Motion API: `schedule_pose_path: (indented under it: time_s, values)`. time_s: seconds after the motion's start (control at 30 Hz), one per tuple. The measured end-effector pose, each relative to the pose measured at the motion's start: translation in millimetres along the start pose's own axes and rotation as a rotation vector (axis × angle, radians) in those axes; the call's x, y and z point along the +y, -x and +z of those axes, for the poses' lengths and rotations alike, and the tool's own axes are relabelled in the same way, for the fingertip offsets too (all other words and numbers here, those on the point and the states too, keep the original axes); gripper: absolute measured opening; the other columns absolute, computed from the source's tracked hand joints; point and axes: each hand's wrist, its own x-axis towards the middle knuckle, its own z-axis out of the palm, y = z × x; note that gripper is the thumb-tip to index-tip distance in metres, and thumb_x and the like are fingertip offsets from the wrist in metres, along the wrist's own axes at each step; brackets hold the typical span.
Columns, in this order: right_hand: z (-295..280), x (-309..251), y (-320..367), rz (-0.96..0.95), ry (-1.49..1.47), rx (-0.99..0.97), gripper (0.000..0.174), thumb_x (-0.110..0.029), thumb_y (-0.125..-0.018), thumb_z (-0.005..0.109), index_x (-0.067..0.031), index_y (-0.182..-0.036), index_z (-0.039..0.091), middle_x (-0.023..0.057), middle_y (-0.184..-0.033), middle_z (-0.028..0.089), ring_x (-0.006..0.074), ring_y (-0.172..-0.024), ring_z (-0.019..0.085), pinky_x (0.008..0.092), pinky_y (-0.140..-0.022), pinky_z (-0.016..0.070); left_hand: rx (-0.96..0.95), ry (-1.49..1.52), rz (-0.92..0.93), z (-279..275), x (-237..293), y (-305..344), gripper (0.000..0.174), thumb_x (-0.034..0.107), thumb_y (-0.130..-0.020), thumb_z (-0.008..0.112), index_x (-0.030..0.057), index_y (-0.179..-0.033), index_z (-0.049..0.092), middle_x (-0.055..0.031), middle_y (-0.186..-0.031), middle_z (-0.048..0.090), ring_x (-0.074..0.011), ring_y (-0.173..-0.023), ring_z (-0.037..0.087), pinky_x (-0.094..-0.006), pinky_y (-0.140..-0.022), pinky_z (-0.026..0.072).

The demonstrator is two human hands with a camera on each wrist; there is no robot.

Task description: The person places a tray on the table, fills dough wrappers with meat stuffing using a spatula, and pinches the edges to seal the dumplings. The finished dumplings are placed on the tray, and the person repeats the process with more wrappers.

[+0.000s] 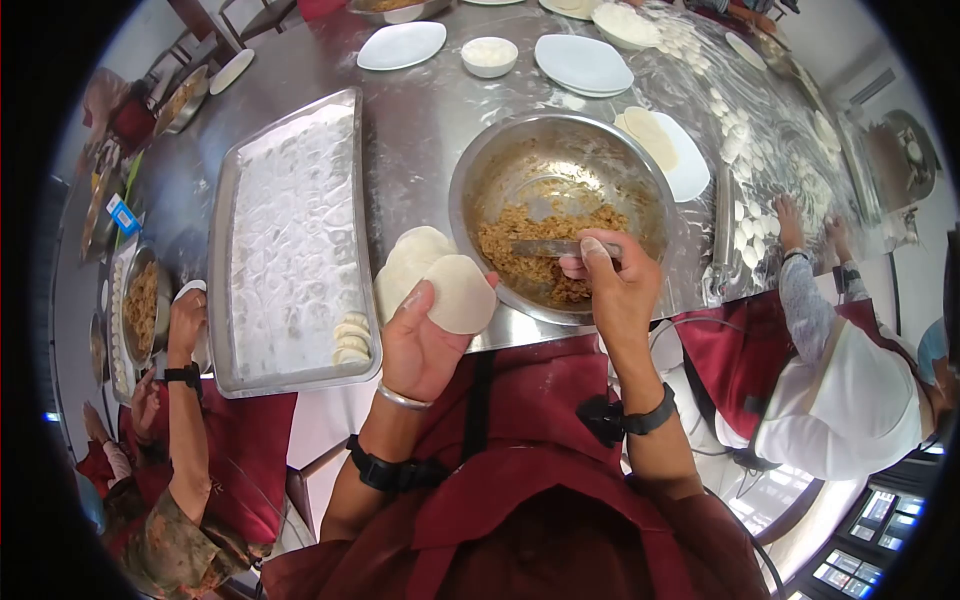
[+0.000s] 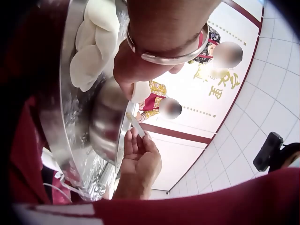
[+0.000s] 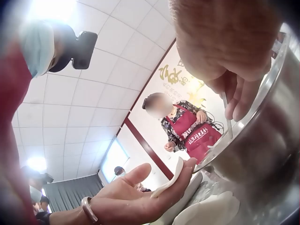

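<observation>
My left hand [image 1: 425, 355] carries a round dough wrapper [image 1: 463, 295] on its extended fingers; in the right wrist view the thumb stands apart from the wrapper [image 3: 169, 179]. More wrappers [image 1: 412, 255] lie overlapping on the metal table just beyond that hand. Over the near side of a large steel bowl [image 1: 468, 165], my right hand [image 1: 622, 290] pinches a flat, narrow spatula [image 1: 545, 247] between thumb and fingers. The spatula's far end points left, over brown minced filling [image 1: 505, 235] in the bowl. Filling is also smeared up the bowl's inner wall.
A floured metal tray [image 1: 290, 200] stands left, with several folded dumplings [image 1: 351, 340] in its near right corner. White plates [image 1: 583, 62] and a small bowl [image 1: 489, 55] are farther back. Floury dough pieces [image 1: 750, 230] spread over the right side. Other people work on both sides.
</observation>
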Motion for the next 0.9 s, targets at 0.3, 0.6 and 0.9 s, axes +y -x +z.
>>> schedule_pose_path:
  time_s: [0.3, 0.6, 0.9]
  values:
    - [14, 12, -10, 0.150, -0.010, 0.000, 0.018, -0.007, -0.095, 0.057, 0.0082, -0.100, 0.064, 0.0133, -0.083, 0.068, 0.0186, -0.070, 0.070, 0.0277, -0.063, 0.0578, 0.031, 0.000, -0.008, -5, -1, -2, 0.042, 0.023, -0.100, 0.051, -0.0039, -0.132, 0.045, -0.0184, -0.132, 0.055, -0.0393, -0.129, 0.049, -0.0447, -0.110, 0.0411]
    - [3, 9, -30, 0.438, -0.301, 0.021, 0.021, -0.005, -0.094, 0.051, 0.0122, -0.106, 0.057, 0.0220, -0.090, 0.065, 0.0293, -0.076, 0.071, 0.0368, -0.068, 0.0630, 0.015, -0.004, -0.006, -1, 1, -1, 0.043, 0.024, -0.100, 0.051, -0.0031, -0.133, 0.045, -0.0180, -0.131, 0.055, -0.0390, -0.130, 0.049, -0.0448, -0.110, 0.0403]
    - [-14, -22, -16, 0.283, -0.426, -0.040, 0.022, -0.002, -0.093, 0.050, 0.0139, -0.108, 0.055, 0.0220, -0.093, 0.064, 0.0314, -0.077, 0.071, 0.0392, -0.072, 0.0631, -0.061, -0.079, 0.040, 15, 16, -2, 0.055, 0.037, -0.101, 0.045, 0.0010, -0.142, 0.038, -0.0206, -0.140, 0.048, -0.0342, -0.133, 0.045, -0.0447, -0.115, 0.0311]
